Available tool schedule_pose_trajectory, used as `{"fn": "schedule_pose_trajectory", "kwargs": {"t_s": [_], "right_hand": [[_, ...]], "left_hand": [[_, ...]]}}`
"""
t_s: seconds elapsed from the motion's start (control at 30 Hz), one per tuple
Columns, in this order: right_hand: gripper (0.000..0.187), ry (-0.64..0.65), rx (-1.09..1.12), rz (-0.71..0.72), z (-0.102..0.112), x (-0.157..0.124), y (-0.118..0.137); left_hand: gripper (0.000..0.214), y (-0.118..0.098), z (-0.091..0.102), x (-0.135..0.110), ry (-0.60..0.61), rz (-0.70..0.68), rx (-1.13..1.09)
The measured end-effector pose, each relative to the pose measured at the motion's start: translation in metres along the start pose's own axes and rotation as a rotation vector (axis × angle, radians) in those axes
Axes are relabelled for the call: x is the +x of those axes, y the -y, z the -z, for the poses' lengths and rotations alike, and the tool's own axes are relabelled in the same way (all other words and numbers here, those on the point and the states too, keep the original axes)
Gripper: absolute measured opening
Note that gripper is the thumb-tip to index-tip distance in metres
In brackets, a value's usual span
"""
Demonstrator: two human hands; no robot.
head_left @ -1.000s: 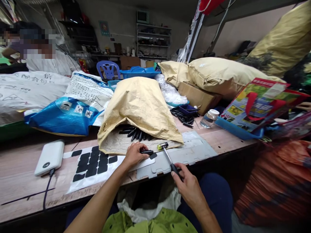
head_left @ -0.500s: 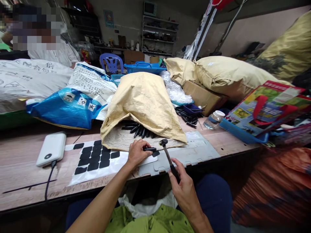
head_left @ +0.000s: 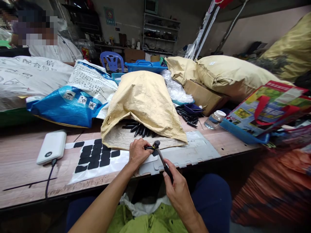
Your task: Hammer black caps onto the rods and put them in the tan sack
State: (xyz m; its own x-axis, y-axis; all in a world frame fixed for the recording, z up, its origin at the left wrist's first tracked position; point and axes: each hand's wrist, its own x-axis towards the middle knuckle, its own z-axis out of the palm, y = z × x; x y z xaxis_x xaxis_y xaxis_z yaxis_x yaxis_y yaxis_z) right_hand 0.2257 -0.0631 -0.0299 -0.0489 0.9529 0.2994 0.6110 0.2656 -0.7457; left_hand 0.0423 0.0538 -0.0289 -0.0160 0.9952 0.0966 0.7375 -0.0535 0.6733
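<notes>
My left hand (head_left: 137, 152) pinches a small black rod-shaped part (head_left: 148, 147) flat against the grey plate (head_left: 191, 151) on the wooden bench. My right hand (head_left: 177, 185) grips the black handle of a small hammer (head_left: 160, 156), whose head sits on the end of that part. Just behind, more black parts (head_left: 139, 129) spill from the mouth of a tan woven sack (head_left: 143, 100). A white sheet with several black pads (head_left: 93, 158) lies to the left of my left hand.
A white power bank (head_left: 51, 147) with a cable lies at the left. Blue-and-white bags (head_left: 73, 97), tan sacks (head_left: 228, 76), a cardboard box (head_left: 200, 95), a small jar (head_left: 215, 119) and a colourful bag (head_left: 264, 108) crowd the bench. Another person (head_left: 51, 45) sits far left.
The hammer head has swung left and down onto the end of the black part held by my left hand. The view has shifted slightly.
</notes>
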Motion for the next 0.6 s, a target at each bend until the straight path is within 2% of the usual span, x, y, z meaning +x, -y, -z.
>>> {"fn": "schedule_pose_trajectory", "kwargs": {"t_s": [0.23,0.4,0.6], "right_hand": [[0.047,-0.099,-0.014,0.019,0.0065,0.0014,0.0094],[0.044,-0.008,-0.026,0.031,0.0040,0.0007,0.0041],[0.046,-0.062,-0.004,-0.027,0.0100,0.0033,0.0065]], "left_hand": [[0.004,-0.0003,0.0005,0.0009,0.011,-0.011,0.017],[0.005,-0.0010,-0.0006,-0.0005,-0.005,-0.003,0.016],[0.014,-0.0015,0.0008,-0.0020,0.014,0.001,0.019]]}}
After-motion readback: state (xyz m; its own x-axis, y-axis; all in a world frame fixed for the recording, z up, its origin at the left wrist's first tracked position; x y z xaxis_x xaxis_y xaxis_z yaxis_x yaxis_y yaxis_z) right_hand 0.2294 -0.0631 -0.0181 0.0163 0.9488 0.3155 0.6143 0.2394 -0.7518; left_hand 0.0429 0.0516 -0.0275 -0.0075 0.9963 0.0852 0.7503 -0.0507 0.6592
